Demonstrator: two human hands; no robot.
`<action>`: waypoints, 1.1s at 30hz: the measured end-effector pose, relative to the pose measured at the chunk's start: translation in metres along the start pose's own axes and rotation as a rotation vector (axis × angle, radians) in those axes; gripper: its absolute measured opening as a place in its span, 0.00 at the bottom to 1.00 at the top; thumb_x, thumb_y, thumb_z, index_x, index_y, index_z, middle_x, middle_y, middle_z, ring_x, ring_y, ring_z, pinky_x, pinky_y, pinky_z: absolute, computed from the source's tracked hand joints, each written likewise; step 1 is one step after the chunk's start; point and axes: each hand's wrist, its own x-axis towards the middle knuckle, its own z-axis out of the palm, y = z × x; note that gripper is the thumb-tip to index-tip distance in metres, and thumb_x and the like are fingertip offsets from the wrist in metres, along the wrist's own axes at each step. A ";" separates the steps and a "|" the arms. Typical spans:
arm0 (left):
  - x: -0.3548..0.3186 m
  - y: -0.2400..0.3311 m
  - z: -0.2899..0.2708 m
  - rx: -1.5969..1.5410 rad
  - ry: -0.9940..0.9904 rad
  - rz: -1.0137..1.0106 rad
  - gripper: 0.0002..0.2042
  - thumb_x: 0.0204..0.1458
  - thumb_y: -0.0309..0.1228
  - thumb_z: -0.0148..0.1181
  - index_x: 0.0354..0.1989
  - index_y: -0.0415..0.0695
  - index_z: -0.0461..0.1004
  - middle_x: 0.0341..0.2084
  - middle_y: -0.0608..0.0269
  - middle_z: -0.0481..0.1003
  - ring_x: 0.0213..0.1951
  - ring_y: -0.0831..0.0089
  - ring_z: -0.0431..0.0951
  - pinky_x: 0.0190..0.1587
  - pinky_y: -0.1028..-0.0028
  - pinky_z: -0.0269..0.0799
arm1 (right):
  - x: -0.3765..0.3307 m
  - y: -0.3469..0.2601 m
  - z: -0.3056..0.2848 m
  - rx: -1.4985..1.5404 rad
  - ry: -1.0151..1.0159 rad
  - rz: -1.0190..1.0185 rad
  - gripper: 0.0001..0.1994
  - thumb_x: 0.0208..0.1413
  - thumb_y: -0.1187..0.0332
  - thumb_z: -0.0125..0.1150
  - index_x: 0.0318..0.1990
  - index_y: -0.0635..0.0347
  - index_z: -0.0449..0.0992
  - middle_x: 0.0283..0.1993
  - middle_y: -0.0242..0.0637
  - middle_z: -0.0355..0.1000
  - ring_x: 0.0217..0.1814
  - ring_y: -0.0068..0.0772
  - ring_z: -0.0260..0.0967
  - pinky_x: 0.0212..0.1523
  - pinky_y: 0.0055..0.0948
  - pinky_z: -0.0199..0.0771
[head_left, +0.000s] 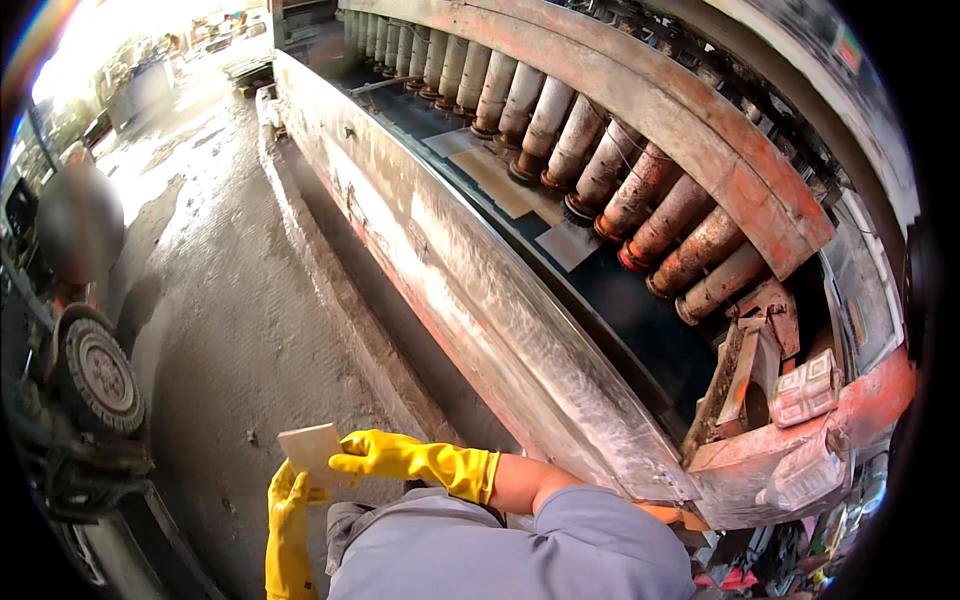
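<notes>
A small, flat, pale beige tile (312, 447) is held up in front of my body, at the lower left of the head view. My left hand (288, 500), in a long yellow rubber glove, grips its lower left part. From the right, my right hand (385, 456), gloved the same way, closes its fingers on the tile's right edge. Parts of the fingers behind the tile are hidden. To my right runs a long machine with a worn metal side wall (480, 310). Several flat slabs (568, 245) lie on its dark bed, beneath a row of upright cylinders (600, 170).
A wet grey floor (240, 300) stretches along the machine, with a raised concrete kerb (310, 260) beside it. At left stands a vehicle's wheel (100, 370), below a blurred round shape. Two clear plastic containers (805, 388) rest on the machine's near right end.
</notes>
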 end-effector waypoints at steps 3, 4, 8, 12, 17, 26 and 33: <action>0.049 -0.011 -0.046 -0.058 0.065 -0.009 0.19 0.63 0.43 0.67 0.53 0.41 0.78 0.35 0.59 0.84 0.27 0.75 0.82 0.32 0.73 0.80 | 0.065 -0.023 -0.023 -0.105 -0.010 0.038 0.26 0.68 0.51 0.59 0.58 0.68 0.77 0.46 0.42 0.82 0.44 0.29 0.78 0.50 0.33 0.76; 0.070 -0.005 -0.055 -0.073 0.052 -0.012 0.19 0.62 0.44 0.68 0.50 0.41 0.78 0.34 0.60 0.83 0.28 0.74 0.82 0.33 0.72 0.80 | 0.083 -0.034 -0.029 -0.110 0.034 0.084 0.25 0.68 0.51 0.59 0.57 0.68 0.77 0.46 0.43 0.82 0.44 0.29 0.78 0.50 0.33 0.77; 0.188 0.004 -0.081 -0.102 -0.116 -0.102 0.18 0.62 0.45 0.68 0.46 0.41 0.78 0.33 0.59 0.83 0.29 0.72 0.83 0.35 0.70 0.82 | 0.156 0.002 -0.058 0.228 0.301 0.096 0.24 0.67 0.53 0.64 0.56 0.68 0.75 0.49 0.44 0.80 0.47 0.31 0.77 0.49 0.33 0.76; 0.301 0.033 -0.075 -0.072 -0.355 -0.233 0.18 0.63 0.44 0.66 0.48 0.41 0.76 0.34 0.56 0.84 0.31 0.68 0.85 0.36 0.67 0.82 | 0.185 -0.004 -0.087 0.199 0.608 -0.021 0.23 0.67 0.57 0.65 0.60 0.66 0.72 0.53 0.40 0.77 0.51 0.31 0.75 0.50 0.32 0.78; 0.400 0.080 0.001 0.025 -0.819 -0.330 0.22 0.67 0.43 0.60 0.59 0.37 0.74 0.43 0.54 0.84 0.39 0.65 0.86 0.42 0.66 0.83 | 0.181 -0.025 -0.106 0.502 1.128 -0.294 0.17 0.72 0.67 0.57 0.63 0.65 0.72 0.55 0.37 0.76 0.51 0.27 0.75 0.44 0.30 0.84; 0.551 0.116 0.143 0.348 -1.133 -0.063 0.25 0.67 0.36 0.60 0.67 0.32 0.68 0.48 0.53 0.82 0.47 0.72 0.81 0.54 0.72 0.77 | 0.100 -0.064 -0.223 0.533 1.556 -0.380 0.16 0.74 0.64 0.54 0.59 0.66 0.73 0.52 0.42 0.78 0.44 0.36 0.81 0.44 0.31 0.83; 0.784 0.156 0.272 0.774 -0.618 1.432 0.24 0.58 0.34 0.70 0.62 0.42 0.75 0.52 0.46 0.81 0.51 0.50 0.82 0.56 0.60 0.76 | 0.030 -0.101 -0.336 0.347 1.791 -0.314 0.19 0.75 0.60 0.51 0.61 0.66 0.72 0.51 0.48 0.81 0.44 0.36 0.82 0.51 0.33 0.83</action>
